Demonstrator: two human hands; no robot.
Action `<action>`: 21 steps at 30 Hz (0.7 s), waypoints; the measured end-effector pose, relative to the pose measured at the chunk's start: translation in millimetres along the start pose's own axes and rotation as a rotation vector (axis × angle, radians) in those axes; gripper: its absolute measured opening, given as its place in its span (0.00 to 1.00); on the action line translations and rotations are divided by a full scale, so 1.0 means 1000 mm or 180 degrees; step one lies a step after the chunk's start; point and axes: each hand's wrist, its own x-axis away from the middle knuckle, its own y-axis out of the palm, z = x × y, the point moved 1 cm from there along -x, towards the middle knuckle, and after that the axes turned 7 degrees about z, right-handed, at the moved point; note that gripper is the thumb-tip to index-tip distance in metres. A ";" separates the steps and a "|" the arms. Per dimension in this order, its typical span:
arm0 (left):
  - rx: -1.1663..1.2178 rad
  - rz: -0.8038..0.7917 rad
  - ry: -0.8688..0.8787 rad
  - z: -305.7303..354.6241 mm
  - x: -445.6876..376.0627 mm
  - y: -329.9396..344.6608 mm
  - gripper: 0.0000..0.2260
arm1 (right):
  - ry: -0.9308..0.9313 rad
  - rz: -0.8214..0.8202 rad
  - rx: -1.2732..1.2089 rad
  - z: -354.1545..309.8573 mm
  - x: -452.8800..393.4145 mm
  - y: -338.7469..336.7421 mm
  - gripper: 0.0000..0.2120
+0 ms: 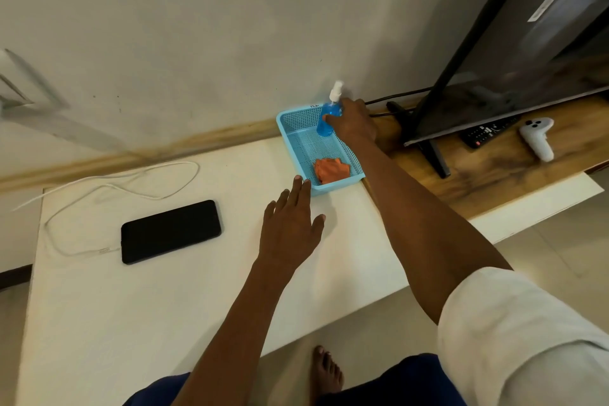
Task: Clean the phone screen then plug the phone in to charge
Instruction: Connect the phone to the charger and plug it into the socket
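On the white table (197,290), the black rectangular phone (170,231) lies flat, long axis left-right; right hand (354,123) fingers grip the blue spray bottle (328,119), left hand (290,224) fingers spread.

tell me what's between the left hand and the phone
Nothing: in the head view only bare white table lies between the open left hand and the phone.

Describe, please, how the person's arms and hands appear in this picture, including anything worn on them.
Both hands are bare: no gloves, rings, watch or bands visible on the left hand or the right hand. The left forearm is uncovered as far as the frame shows. The right arm is bare up to a loose white sleeve, which covers the upper arm.
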 end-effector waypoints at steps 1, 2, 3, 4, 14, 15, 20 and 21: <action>0.0018 -0.0005 -0.0005 0.000 0.000 -0.001 0.32 | -0.0012 0.0008 0.0064 0.000 -0.001 0.000 0.24; 0.0039 -0.0015 -0.0012 -0.001 0.000 -0.001 0.32 | -0.0003 0.0011 0.0120 -0.001 -0.001 0.001 0.24; 0.0055 -0.0020 -0.0013 -0.001 0.000 -0.002 0.32 | 0.0012 0.0016 0.0173 -0.001 -0.002 0.001 0.24; 0.0061 -0.0017 -0.0006 0.000 -0.001 -0.002 0.32 | 0.0024 0.0013 0.0208 -0.002 -0.003 0.001 0.24; 0.0116 -0.0057 0.0027 -0.001 0.000 -0.008 0.31 | -0.0310 0.0114 -0.0102 0.006 0.019 -0.024 0.15; 0.0109 -0.0088 0.0036 0.000 0.001 -0.009 0.31 | -0.0399 -0.0081 -0.0045 0.008 0.024 -0.028 0.11; 0.0093 -0.0179 0.0019 0.001 0.001 -0.011 0.32 | -0.1061 -0.1448 0.0817 0.012 0.039 -0.033 0.09; 0.0096 -0.0176 0.0014 0.001 0.001 -0.011 0.32 | -0.1158 -0.1516 0.1038 0.012 0.040 -0.032 0.10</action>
